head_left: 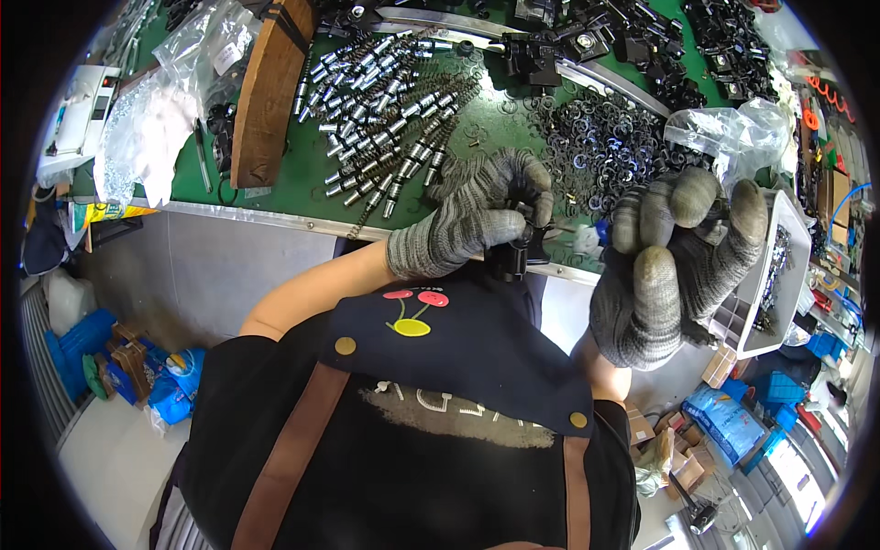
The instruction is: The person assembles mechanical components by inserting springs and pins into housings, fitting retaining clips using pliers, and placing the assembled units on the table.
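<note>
Your left hand [477, 215] covers the top of the black part [513, 263], so its upper shape is hidden. Can't tell whether your right hand [674, 261] grips anything. Dark rings [600, 151] too small to tell apart; topmost black assembly [539, 11] cut by upper edge.

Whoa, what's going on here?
A person's gloved left hand is gripping a small black part by the edge of a green table. The gloved right hand has its fingers curled; I can't tell if it holds anything. Silver rods with springs and a pile of dark rings lie on the table.
</note>
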Motion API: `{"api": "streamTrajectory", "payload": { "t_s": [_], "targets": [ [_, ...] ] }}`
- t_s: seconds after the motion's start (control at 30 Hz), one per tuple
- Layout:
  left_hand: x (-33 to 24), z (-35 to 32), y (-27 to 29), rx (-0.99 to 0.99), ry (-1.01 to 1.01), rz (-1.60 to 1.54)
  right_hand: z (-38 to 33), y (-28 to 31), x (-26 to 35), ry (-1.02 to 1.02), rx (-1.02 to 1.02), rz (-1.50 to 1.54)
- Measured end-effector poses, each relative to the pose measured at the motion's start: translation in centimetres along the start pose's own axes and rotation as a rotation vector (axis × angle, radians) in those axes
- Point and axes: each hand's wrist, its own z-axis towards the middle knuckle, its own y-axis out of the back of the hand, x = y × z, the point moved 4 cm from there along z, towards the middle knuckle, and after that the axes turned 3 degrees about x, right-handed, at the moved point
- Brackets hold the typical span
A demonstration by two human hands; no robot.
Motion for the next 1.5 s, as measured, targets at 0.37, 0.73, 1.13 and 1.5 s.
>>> {"api": "streamTrajectory", "payload": {
  "t_s": [0.37, 0.73, 1.13, 1.5],
  "targets": [
    [-0.7, -0.1, -0.5, -0.04, 0.052, 0.069, -1.0, -0.9, -1.2, -0.025, 0.03, 0.012],
    [-0.5, -0.5, 0.0, 0.066, -0.051, 0.135, -1.2, -0.9, 0.7, -0.025, -0.095, 0.049],
    [-1.3, -1.5, -0.8, -0.013, 0.017, 0.297, -5.4, -0.1, -5.6, -0.595, 0.044, -0.404],
    [2.9, 0.6, 1.4, -0.095, -0.055, -0.033, -5.3, 1.0, -6.8, -0.667, -0.02, -0.136]
  ]
}}
